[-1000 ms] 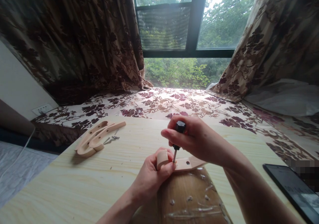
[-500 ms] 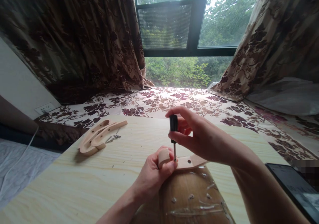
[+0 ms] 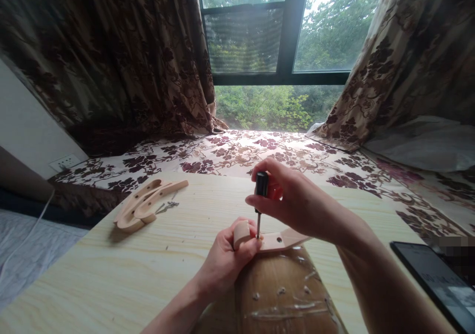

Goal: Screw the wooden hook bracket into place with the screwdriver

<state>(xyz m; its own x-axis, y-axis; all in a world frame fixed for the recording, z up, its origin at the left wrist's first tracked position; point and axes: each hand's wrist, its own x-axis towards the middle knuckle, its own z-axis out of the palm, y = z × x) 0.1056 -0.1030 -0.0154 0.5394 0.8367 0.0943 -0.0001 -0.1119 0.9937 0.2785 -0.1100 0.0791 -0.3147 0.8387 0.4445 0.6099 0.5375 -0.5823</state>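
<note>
My right hand [image 3: 285,185] is closed around the black handle of a screwdriver [image 3: 261,183], its shaft pointing down. The tip meets a pale wooden hook [image 3: 272,242] beside my left fingertips; any screw there is too small to make out. My left hand [image 3: 226,252] grips the curled end of this wooden hook. The hook lies across the far end of a brown wooden board [image 3: 278,284] with clear tape and several holes or screw heads. A dark screw hole [image 3: 279,239] shows in the hook, to the right of the screwdriver.
Two more wooden hooks [image 3: 129,215] lie at the left of the light wooden table [image 3: 92,279]. Several loose screws [image 3: 167,206] are next to them. A phone or tablet [image 3: 426,279] is at the right edge. Patterned fabric [image 3: 237,151] covers the ledge beyond, under the window.
The screwdriver handle has tilted slightly to the right, and my right fingers have shifted on it. My left hand keeps its grip on the wooden hook. The whole view has moved slightly.
</note>
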